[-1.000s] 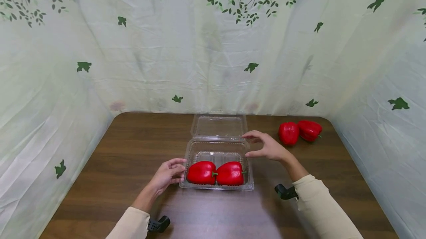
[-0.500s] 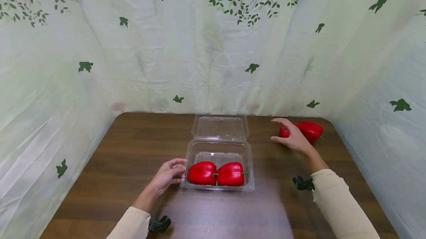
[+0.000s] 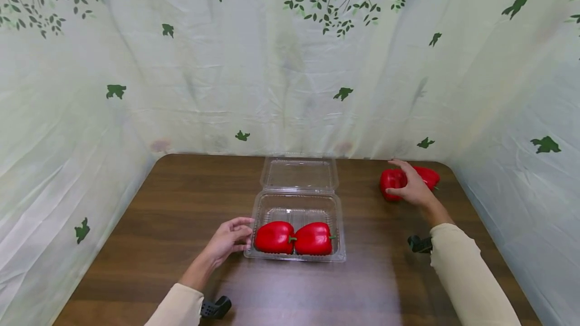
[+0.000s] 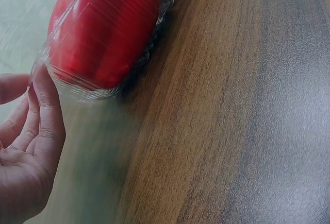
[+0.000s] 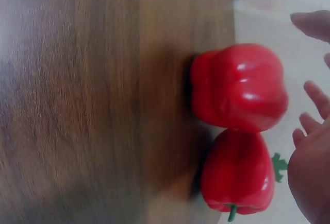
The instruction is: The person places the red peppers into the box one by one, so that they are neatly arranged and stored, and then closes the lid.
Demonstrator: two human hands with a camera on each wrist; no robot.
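Note:
A clear plastic clamshell container (image 3: 296,259) stands on the table with its lid (image 3: 299,174) folded back. Two red bell peppers, a left one (image 3: 274,238) and a right one (image 3: 313,239), lie along its near side. My left hand (image 3: 228,238) pinches the container's left rim between thumb and fingers, as the left wrist view shows. At the back right, my right hand (image 3: 414,187) reaches over a third red bell pepper (image 5: 240,87), fingers spread and thumb apart. In the right wrist view the fingers hang above it. Another pepper (image 5: 238,177) touches its side, green stem outward.
The brown wooden table (image 3: 181,200) has rounded far corners. A pale curtain (image 3: 290,74) printed with leaves hangs behind it and along both sides. The container's far half is bare. Black straps with cameras sit on both wrists.
My right hand has moved from beside the container's right rim to the back-right peppers, coming over the nearer one. The left hand and the container have stayed in place.

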